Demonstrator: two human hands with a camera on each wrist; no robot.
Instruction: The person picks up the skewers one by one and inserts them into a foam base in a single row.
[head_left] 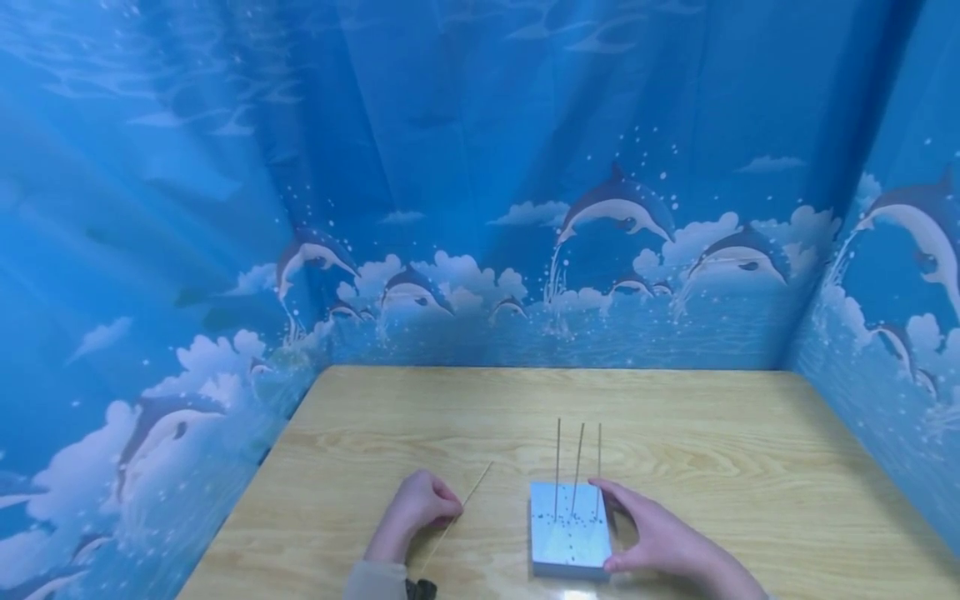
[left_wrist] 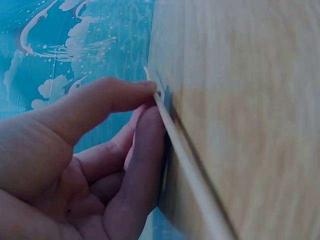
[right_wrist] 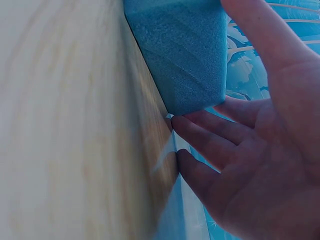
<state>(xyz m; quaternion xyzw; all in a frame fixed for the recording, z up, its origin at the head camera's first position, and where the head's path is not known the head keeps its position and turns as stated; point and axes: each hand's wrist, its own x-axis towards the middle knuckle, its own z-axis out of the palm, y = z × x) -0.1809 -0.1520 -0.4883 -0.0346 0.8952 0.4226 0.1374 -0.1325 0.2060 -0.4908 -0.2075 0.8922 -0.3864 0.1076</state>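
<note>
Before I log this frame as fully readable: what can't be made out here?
- Head view: the lower end of the loose skewer is hidden behind the left hand.
- Head view: the holes in the foam block are too small to count.
- Right wrist view: the three upright sticks are cut off; the right hand and the block fill it.

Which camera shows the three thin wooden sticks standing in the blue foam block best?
The head view: all three thin wooden sticks stand upright in the blue foam block. The right wrist view shows only the block's side; the left wrist view shows neither.
</note>
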